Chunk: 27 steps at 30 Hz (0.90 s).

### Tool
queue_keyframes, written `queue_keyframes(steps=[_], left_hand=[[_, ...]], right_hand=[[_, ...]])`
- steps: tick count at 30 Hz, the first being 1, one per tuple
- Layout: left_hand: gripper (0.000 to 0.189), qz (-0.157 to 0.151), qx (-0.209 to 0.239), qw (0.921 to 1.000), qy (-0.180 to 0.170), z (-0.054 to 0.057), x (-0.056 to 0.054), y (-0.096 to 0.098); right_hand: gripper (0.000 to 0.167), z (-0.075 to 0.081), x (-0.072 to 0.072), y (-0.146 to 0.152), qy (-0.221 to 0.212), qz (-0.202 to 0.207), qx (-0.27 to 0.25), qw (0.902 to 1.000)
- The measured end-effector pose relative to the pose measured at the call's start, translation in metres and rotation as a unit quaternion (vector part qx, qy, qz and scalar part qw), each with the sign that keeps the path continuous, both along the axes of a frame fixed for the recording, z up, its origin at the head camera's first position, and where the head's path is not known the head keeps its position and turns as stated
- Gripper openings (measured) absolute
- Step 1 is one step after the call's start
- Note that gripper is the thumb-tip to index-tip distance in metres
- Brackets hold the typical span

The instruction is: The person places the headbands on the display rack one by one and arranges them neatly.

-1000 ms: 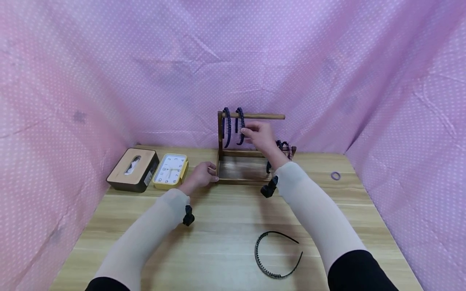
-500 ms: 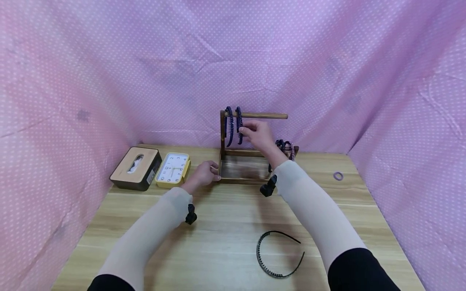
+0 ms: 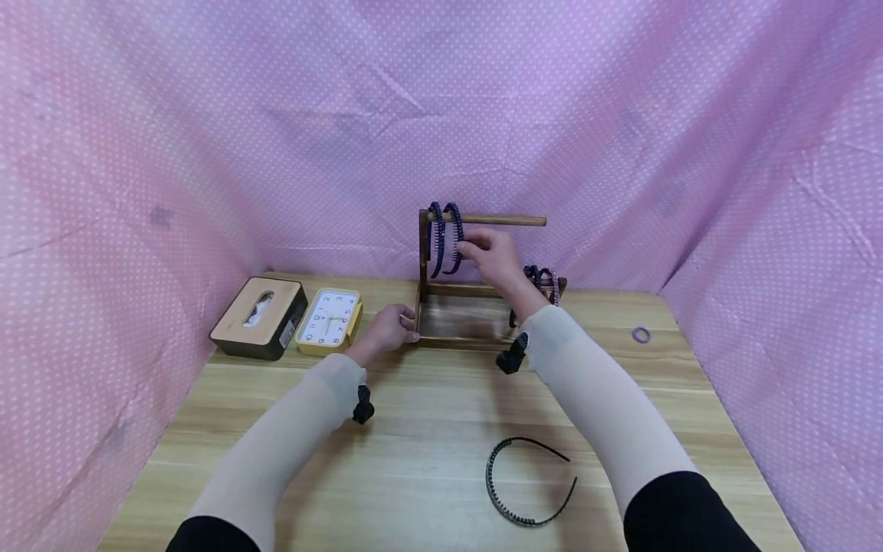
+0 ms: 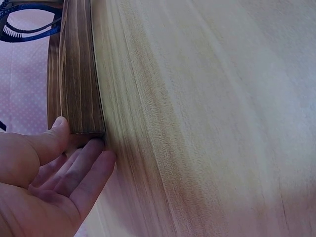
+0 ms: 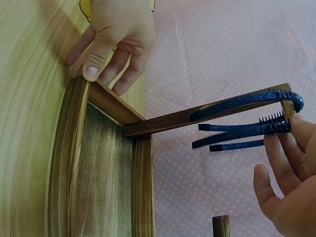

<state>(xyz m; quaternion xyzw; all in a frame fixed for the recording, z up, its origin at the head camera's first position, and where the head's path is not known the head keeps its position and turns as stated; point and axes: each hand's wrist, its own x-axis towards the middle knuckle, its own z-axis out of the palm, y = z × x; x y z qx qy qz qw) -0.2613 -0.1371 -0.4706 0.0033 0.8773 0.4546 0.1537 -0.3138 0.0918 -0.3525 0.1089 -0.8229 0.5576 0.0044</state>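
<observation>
A dark wooden rack with an upright post, a top rod and a tray base stands at the back of the table. Two dark blue toothed headbands hang on the rod near the post. My right hand pinches the outer headband between thumb and fingers; the inner headband hangs right beside it. At the rack's front left corner, my left hand grips the tray edge, thumb on one side and fingers on the other. In the right wrist view both headbands show their ends pointing away from the right hand.
More hair bands sit at the rack's right end, partly behind the right forearm. A black headband lies near the front. A yellow clock and a tissue box stand left; a purple hair tie lies right.
The outer headband has shifted left along the rod, closer to the inner one, and turned slightly in my right hand. My left hand stays at the rack's corner.
</observation>
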Motion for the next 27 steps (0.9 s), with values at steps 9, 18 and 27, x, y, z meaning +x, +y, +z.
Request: queue_keyframes(steps=[9, 18, 27], left_hand=[[0.045, 0.000, -0.004, 1.0000, 0.003, 0.001, 0.002, 0.001], [0.044, 0.003, -0.001, 1.0000, 0.004, -0.001, 0.001, 0.002], [0.045, 0.003, 0.001, 0.9999, 0.010, -0.003, -0.002, 0.002]], right_hand=[[0.036, 0.001, 0.007, 0.012, 0.009, 0.012, 0.021, 0.9997], [0.035, -0.005, 0.042, 0.044, 0.019, 0.051, 0.081, 0.9952], [0.034, -0.020, 0.106, 0.092, 0.025, 0.122, 0.086, 0.9884]])
